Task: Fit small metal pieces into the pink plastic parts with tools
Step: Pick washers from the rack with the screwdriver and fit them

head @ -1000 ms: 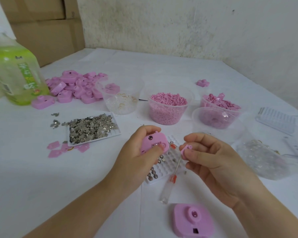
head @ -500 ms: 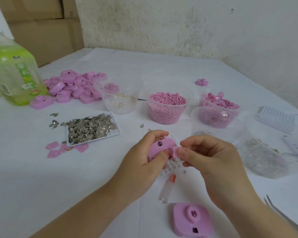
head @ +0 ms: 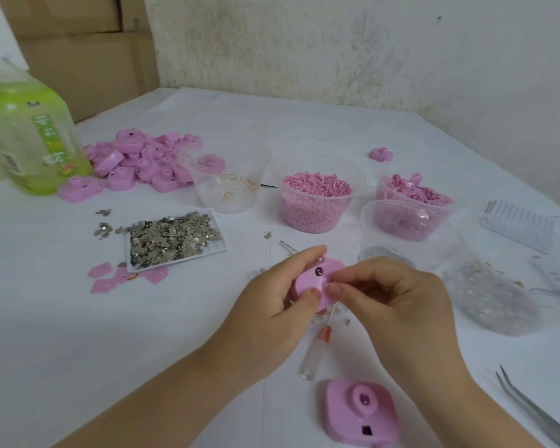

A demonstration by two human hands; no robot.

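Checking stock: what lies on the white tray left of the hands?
A heap of small silvery metal pieces fills the white tray, its bare rim showing at the near edge. The heap covers the tray's floor, so whatever lies beneath cannot be seen.

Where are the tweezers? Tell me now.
Head view: the tweezers lie on the white table in the bottom right corner, right of the lone pink plastic part at the near edge, below the right hand.

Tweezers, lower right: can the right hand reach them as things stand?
Probably yes, but not right away. The tweezers lie uncovered on the table, out to that hand's own side, with nothing between. The right hand is busy pinching at the pink part that the left hand holds.
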